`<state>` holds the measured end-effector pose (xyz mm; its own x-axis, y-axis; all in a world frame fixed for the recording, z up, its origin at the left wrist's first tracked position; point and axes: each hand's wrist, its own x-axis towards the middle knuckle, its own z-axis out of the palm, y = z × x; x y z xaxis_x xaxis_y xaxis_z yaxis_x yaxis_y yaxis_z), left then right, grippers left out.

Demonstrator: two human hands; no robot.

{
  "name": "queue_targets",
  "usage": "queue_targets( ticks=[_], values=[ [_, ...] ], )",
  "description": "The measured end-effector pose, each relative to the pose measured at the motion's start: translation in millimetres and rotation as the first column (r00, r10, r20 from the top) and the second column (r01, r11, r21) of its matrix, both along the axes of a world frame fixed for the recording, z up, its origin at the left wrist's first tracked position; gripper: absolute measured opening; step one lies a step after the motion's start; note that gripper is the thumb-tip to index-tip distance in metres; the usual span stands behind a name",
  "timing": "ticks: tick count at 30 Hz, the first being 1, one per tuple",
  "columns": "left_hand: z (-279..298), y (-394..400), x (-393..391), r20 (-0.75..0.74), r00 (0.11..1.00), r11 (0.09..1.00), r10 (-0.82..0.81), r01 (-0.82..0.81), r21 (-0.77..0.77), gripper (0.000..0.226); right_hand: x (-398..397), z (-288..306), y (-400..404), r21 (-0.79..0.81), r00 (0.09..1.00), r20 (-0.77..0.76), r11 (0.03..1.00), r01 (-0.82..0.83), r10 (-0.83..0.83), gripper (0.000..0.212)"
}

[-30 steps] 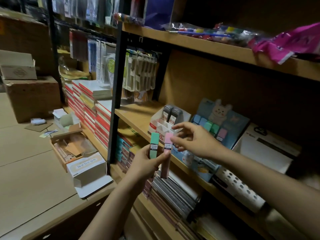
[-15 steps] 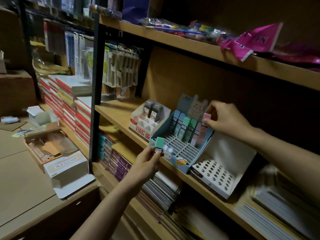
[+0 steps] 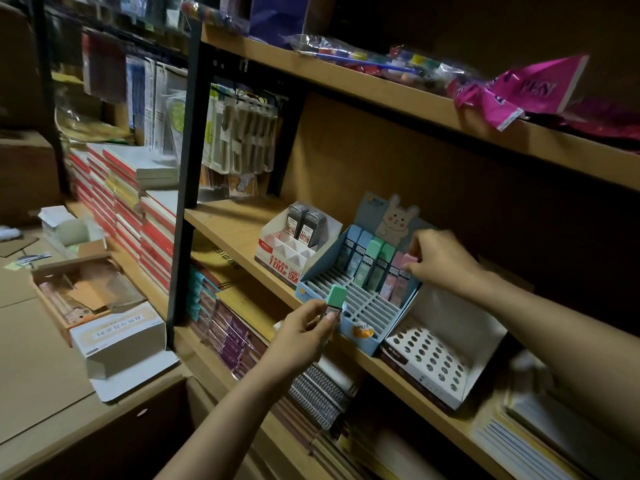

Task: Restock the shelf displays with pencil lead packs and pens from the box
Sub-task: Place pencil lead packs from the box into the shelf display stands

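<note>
At blue display: right hand pinches pink pack; left hand pinches green pack.

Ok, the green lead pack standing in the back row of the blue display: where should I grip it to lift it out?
Pinch the mint cap of the green lead pack from above and the front. Only the cap stands clear; its lower body sits in the blue display, with packs close on both sides.

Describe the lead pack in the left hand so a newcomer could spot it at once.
On the middle wooden shelf stands a blue slotted display box with a rabbit cutout. At its front edge, the left hand pinches a green-capped lead pack, the only pack outside the back row.
</note>
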<state>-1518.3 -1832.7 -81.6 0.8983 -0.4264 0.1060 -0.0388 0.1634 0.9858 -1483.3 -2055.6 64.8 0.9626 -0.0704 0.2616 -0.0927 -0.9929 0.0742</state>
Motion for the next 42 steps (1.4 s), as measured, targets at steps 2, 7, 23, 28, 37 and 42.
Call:
queue_targets(
  ticks=[2,7,23,28,37,42],
  values=[
    [-0.1,0.3,1.2,0.000,1.000,1.000,-0.002,0.002,-0.001,0.017,0.8,0.9,1.2,-0.049,0.999,-0.003,0.998,0.044,-0.045,0.016],
    [-0.2,3.0,2.8,-0.009,1.000,1.000,0.015,-0.016,-0.023,0.018,-2.8,2.6,9.9,-0.388,0.994,0.109,0.920,0.056,-0.015,0.015],
    [5.3,0.3,1.8,-0.074,0.983,0.976,0.169,-0.177,-0.123,0.016,-34.0,-2.4,20.3,-0.237,0.979,0.039,0.953,-0.187,0.202,0.036],
    [13.0,-0.3,-1.4,0.022,0.989,0.984,0.148,-0.145,-0.105,0.016,-47.6,-17.2,66.2,0.543,0.929,-0.125,0.808,-0.230,0.349,0.034],
    [-4.0,-4.7,-4.2,0.658,0.753,0.773,-0.025,-0.403,0.491,0.049,-23.3,30.9,28.9,0.368,0.976,0.196,0.915,-0.163,0.095,0.019],
    [-23.9,-10.1,0.2,0.647,0.738,0.634,-0.192,-0.410,0.655,0.055,-11.5,10.1,15.6,0.167,0.970,0.198,0.971,-0.172,0.138,0.015]
  ],
)
